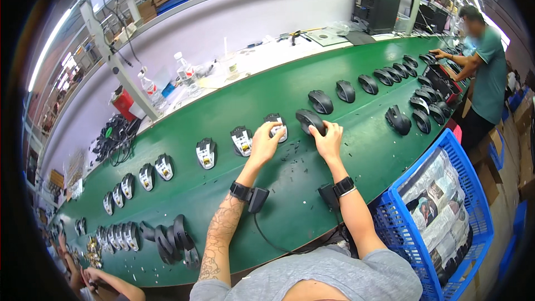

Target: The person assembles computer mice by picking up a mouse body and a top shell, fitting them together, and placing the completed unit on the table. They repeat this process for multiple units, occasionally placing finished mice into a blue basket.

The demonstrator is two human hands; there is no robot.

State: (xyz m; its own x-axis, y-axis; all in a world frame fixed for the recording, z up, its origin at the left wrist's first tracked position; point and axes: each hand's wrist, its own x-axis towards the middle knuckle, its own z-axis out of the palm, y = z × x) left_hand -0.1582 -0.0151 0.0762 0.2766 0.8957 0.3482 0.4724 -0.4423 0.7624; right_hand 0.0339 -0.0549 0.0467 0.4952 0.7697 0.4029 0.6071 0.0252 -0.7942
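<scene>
My right hand (329,140) grips a black computer mouse (309,120) by its near edge, thumb and fingers closed on it. To its left, my left hand (265,144) has its thumb and fingertips on an opened mouse body (278,129) with pale inner parts showing. The hand partly hides this body. A second opened mouse body (242,140) lies just left of that hand, and another opened body (206,153) is farther left. Beyond my right hand, a whole black mouse (320,102) rests on the green bench (245,189). Small black scraps lie between my forearms.
A blue plastic basket (398,217) holding plastic-wrapped things stands at my right. Several opened mice (146,176) line the left bench, near black mouse shells (164,245). A co-worker (484,72) stands at far right by more black mice (421,103). Bottles (151,90) stand behind the bench.
</scene>
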